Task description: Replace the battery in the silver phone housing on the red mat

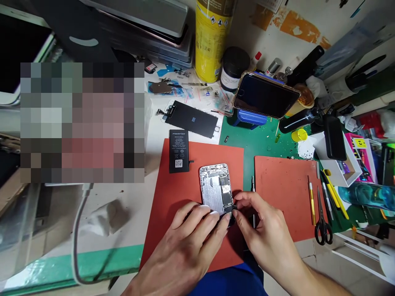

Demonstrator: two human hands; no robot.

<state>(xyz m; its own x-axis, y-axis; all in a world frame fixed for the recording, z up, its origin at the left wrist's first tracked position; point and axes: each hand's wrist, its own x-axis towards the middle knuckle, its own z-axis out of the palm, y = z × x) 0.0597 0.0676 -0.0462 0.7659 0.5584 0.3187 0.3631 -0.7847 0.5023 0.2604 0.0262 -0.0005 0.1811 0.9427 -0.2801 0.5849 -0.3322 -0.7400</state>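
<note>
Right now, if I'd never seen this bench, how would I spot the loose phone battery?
Find the left of the two orange mats, where the person's left hand and right hand are at an opened phone. At that mat's top edge, left of the phone, lies the battery, a small black rectangle with a QR code at one end. The larger black screen panel lies just beyond it, off the mat.

Phone repair workshop — open phone housing (212, 189), loose battery (178, 151), replacement screen (191, 119), orange silicone mats (286, 193), screwdriver (311, 201), scissors (323, 226).

Left hand (182, 242) beside right hand (262, 222), grip unclear
</note>
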